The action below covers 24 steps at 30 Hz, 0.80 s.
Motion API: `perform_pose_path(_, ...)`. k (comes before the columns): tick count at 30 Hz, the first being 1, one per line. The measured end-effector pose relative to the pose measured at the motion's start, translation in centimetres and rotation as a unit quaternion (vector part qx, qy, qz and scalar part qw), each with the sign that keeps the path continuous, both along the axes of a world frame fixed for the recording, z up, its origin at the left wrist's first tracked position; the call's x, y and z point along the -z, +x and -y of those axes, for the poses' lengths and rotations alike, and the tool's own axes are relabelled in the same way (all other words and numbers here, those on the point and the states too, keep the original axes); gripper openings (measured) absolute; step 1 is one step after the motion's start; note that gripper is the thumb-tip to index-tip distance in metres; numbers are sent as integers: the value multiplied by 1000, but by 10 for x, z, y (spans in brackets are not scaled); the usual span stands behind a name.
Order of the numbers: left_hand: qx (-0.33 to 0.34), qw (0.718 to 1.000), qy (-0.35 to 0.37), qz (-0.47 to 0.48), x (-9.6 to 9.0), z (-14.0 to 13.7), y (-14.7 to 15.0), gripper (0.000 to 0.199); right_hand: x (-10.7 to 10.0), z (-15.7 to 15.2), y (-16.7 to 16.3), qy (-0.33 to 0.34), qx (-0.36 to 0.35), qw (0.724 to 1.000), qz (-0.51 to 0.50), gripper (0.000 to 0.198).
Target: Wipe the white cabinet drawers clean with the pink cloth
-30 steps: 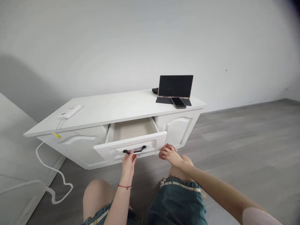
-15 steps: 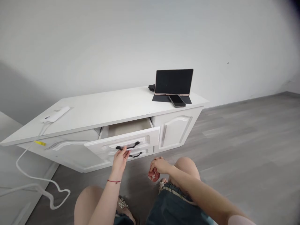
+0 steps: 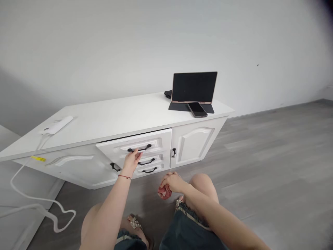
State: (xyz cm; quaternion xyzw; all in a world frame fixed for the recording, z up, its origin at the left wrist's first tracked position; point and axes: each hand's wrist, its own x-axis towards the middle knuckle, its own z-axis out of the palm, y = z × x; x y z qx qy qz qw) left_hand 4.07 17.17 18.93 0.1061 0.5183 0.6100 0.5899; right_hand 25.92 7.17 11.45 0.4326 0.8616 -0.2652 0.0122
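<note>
My left hand (image 3: 132, 160) has its fingers curled at the black handle (image 3: 145, 148) of the top drawer (image 3: 158, 141). That drawer sits closed, or nearly so, in the white cabinet (image 3: 117, 119). Lower down, to the right and above the floor, my right hand (image 3: 173, 181) is closed on a crumpled red and white cloth (image 3: 164, 192). Its fingers cover part of the cloth.
On the cabinet top stand a tablet (image 3: 194, 87) in a dark folding cover and a phone (image 3: 197, 110) lying on the cover. A white power strip (image 3: 58, 125) lies at the left, its white cable (image 3: 39, 198) hanging down. The wall is behind.
The top drawer, pulled out before, has been pushed in with my left hand at its handle. My right hand, still holding the red cloth, has shifted slightly left.
</note>
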Motion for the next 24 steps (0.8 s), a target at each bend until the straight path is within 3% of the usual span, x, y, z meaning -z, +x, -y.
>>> perform_pose_path(11, 18, 1000, -10, -4, -4, -18, -5, 20, -3, -6, -2, 4, 7, 1000, 1, 44)
perform_pose_path(17, 49, 996, 52, -56, 16, -12, -9, 18, -2, -11, -7, 7, 16, 1000, -8, 41)
perform_pose_path(21, 172, 979, 78, -77, 36, -5, -28, 19, -7, -13, -12, 5, 24, 1000, -10, 47)
perform_pose_path(24, 271, 957, -17, -99, 55, 2, -45, 28, -9, -14, -13, -1, 29, 1000, -7, 48)
